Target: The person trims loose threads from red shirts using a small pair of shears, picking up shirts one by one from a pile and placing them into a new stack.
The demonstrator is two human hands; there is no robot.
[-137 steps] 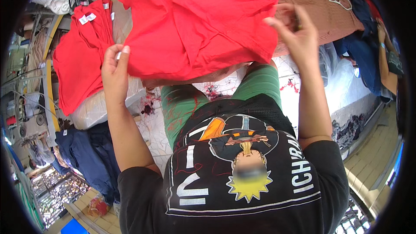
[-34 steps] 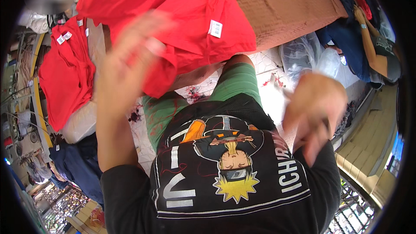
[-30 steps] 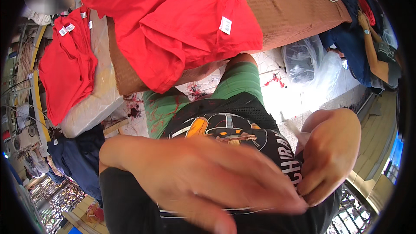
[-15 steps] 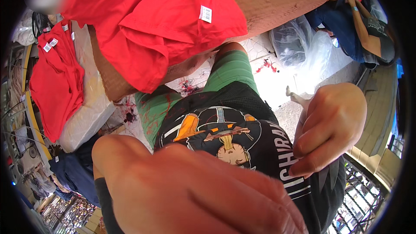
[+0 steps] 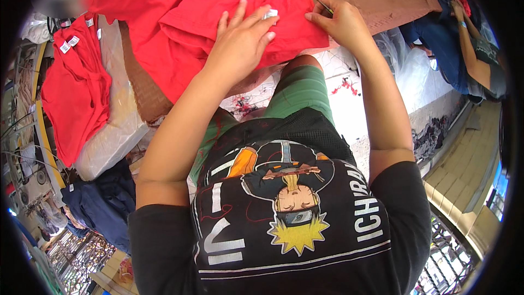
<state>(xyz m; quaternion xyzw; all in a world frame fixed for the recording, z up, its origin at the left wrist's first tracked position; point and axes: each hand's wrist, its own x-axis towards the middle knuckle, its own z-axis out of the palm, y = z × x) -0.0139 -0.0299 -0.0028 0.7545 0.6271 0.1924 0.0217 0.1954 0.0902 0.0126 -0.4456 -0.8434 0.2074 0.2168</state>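
Before me, on the covered table point(image 5: 376, 0), lay one garment point(image 5: 185, 33); my left hand point(image 5: 240, 41) rested on it, fingers at its label point(image 5: 271, 14). At its right edge was my right hand point(image 5: 344, 24), a tool point(image 5: 326, 6) between the fingers. Left of the table: a plastic-wrapped slab point(image 5: 117, 136), tagged garments point(image 5: 79, 93) on it; nearer me, folded clothing point(image 5: 103, 205). Right, past the table: a plastic bag point(image 5: 406, 60), then a co-worker point(image 5: 480, 65).

The red cloth point(image 5: 185, 27) lies spread and creased under my left hand point(image 5: 237, 46), its white tag point(image 5: 272, 13) partly covered; my right hand point(image 5: 343, 24) holds a thin dark tool point(image 5: 326, 6) near its edge.
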